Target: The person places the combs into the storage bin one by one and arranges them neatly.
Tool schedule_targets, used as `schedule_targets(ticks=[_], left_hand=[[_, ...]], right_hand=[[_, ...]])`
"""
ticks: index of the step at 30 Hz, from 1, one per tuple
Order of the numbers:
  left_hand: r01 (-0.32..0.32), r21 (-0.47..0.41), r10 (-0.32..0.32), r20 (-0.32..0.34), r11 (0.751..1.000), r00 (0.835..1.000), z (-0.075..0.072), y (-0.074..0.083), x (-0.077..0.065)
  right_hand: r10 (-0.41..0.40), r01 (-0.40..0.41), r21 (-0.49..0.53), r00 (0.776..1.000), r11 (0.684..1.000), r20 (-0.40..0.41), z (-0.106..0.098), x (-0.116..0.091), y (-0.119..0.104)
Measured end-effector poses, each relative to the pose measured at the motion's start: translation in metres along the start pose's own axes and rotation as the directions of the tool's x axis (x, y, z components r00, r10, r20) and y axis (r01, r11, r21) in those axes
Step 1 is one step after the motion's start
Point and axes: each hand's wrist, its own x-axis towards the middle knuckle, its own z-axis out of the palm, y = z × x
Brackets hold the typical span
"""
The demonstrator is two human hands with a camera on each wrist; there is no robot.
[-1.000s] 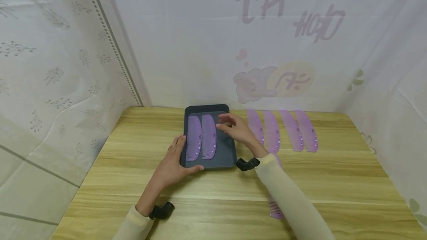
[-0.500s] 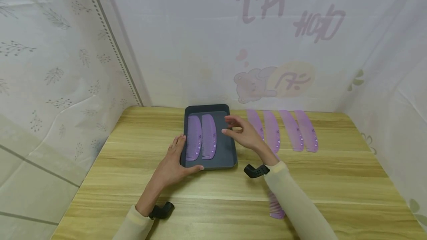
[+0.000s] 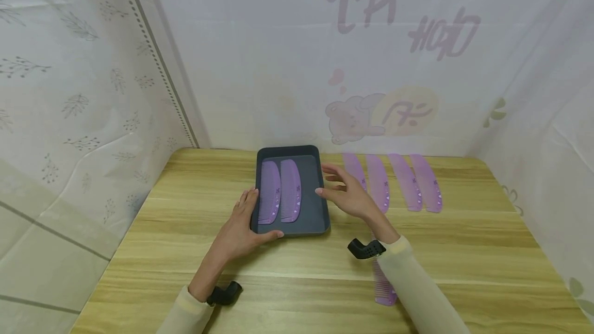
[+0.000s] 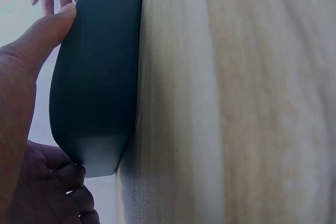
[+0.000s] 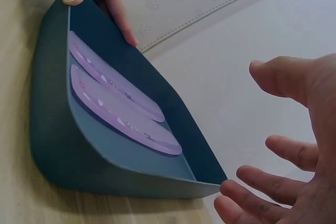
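A dark grey rectangular tray (image 3: 313, 210) sits on the wooden table, with a purple comb (image 3: 269, 192) and a second purple comb (image 3: 291, 189) side by side in its left part. My left hand (image 3: 236, 231) holds the tray by its near left corner, thumb (image 4: 62, 19) at the front rim and fingers along the left side. My right hand (image 3: 348, 192) is beside the tray's right rim, fingers spread and loosely bent, nothing in them. In the right wrist view its fingertips (image 5: 231, 187) overlap the tray's corner.
Several more purple combs (image 3: 403, 182) lie in a row on the table (image 3: 482, 251) right of the tray, one partly behind my right hand. Another comb (image 3: 384, 287) lies nearer, partly hidden under the right forearm. A printed cloth (image 3: 260, 66) hangs behind the table.
My right hand has moved right and slightly toward me, from over the tray to beside its right rim. The left hand, tray and combs have stayed put.
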Motion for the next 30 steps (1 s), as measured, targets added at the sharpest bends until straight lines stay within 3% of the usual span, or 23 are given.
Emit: schedule_targets(ticks=[13,20,30], left_hand=[[-0.015,-0.006,0.015,-0.005,1.0,1.0,0.0,-0.001,0.0],[-0.015,-0.001,0.015,-0.006,1.0,1.0,0.0,0.0,0.002],[-0.005,-0.004,0.005,0.004,1.0,1.0,-0.001,0.001,0.001]], right_hand=[[-0.024,0.023,-0.048,1.0,0.999,-0.019,-0.009,-0.025,0.002],[-0.018,0.012,-0.132,0.999,0.991,-0.043,-0.017,-0.042,0.007],[0.014,-0.025,-0.17,0.998,0.985,-0.069,-0.031,-0.068,0.013]])
